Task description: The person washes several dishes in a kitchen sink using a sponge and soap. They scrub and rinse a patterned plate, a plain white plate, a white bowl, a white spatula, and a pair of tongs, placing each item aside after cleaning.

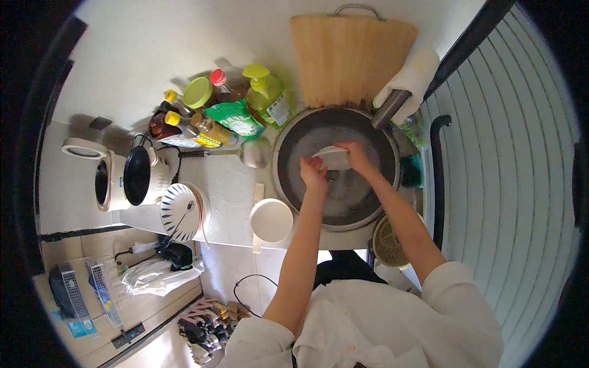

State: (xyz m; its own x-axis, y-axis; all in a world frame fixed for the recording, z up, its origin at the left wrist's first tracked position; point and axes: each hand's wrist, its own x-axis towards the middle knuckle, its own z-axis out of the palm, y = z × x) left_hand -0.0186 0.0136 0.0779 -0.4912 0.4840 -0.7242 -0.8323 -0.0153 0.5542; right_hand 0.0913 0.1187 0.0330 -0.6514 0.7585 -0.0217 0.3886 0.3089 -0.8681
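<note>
Both of my hands are over a round sink [291,195] with a dark basin and a pale metal rim. Between them is a small white piece of dishware [335,159], perhaps a bowl, partly hidden by the fingers. My left hand [314,174] grips its left side. On its upper right edge, my right hand [357,156] has hold of it. A whitish haze, like soapy water, covers the basin floor below. The metal faucet [390,109] reaches over the sink's upper right rim.
A white pan [271,221] lies left of the sink, below a metal spatula [255,152]. Green soap bottle [270,99], seasoning bottles and a wooden cutting board [352,57] line the wall. Stacked bowls [180,212] stand left. A sponge [411,171] and strainer basket [391,241] are right.
</note>
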